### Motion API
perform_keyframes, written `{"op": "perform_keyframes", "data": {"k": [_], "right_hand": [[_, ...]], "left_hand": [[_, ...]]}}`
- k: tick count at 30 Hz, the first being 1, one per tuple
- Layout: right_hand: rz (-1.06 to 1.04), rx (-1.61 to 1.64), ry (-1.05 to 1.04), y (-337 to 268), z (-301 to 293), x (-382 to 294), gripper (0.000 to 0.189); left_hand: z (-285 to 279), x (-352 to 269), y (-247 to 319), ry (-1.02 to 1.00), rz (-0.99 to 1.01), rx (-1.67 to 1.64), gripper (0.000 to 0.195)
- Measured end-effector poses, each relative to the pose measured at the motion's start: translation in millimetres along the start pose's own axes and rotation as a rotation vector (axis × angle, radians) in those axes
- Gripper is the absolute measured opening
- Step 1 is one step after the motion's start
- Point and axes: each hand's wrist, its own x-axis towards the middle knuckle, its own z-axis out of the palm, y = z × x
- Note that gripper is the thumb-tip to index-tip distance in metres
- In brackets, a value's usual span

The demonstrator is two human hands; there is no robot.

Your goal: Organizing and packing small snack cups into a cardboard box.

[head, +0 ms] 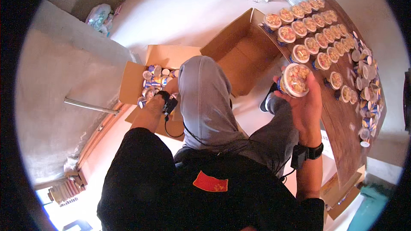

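Note:
My right hand holds a clear-lidded plastic cup of mixed snack pieces, its lid turned up towards me, near the edge of a brown wooden board. Rows of similar filled cups stand on that board. My left hand reaches into an open cardboard box holding many cups, some lying on their sides. My knee partly covers the left hand, and its fingers and any grip are hidden.
A large open cardboard box stands ahead between the smaller box and the board. Many more cups lie heaped along the board's far right side. A plastic bag lies at the upper left, by the wall. Another cardboard box is at lower right.

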Motion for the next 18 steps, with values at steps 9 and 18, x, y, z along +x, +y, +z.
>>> {"op": "perform_keyframes", "data": {"k": [9, 18], "right_hand": [[0.027, 0.050, -0.032, 4.4, 2.8, 19.6, 0.051], [0.067, 0.131, -0.100, 12.2, -1.0, 24.1, 0.047]], "left_hand": [[-41.9, -119.9, 62.1, -0.372, -0.478, 0.234, 0.040], [-44.2, -220.8, 63.1, -0.549, -0.593, 0.229, 0.049]]}}
